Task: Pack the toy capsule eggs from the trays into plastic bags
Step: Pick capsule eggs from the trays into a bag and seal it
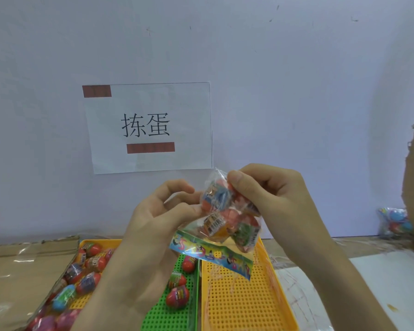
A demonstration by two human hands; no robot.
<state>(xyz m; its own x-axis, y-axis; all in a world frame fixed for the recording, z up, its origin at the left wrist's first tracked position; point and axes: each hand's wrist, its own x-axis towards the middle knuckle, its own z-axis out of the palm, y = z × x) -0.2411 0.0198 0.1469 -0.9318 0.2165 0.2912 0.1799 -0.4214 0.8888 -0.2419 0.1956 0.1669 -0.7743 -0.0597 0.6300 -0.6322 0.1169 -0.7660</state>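
Where the pale wall (pixel 296 91) fills the far side, a white paper sign (pixel 189 158) with two large black characters hangs on it. Below it the bench (pixel 380 283) runs left to right, with a brown cardboard sheet (pixel 22 263) lying on its left part. Three perforated trays sit side by side near the person: a right yellow tray (pixel 244 306), a green tray (pixel 163 316) in the middle, and a left yellow tray (pixel 98 242) partly hidden by the left forearm. Both hands are raised above the trays. The right hand (pixel 273 199) pinches the top of a clear plastic bag (pixel 225 225) between its thumb and curled fingers. The left hand (pixel 153 223), fingers curled, pinches the bag's left side. Several bagged eggs (pixel 230 216) sit inside, and the bag's printed strip hangs over the right yellow tray. A filled bag (pixel 394 220) lies far right on the bench by the wall. Loose eggs (pixel 91 263) crowd the left yellow tray; three red eggs (pixel 177 296) lie on the green tray.
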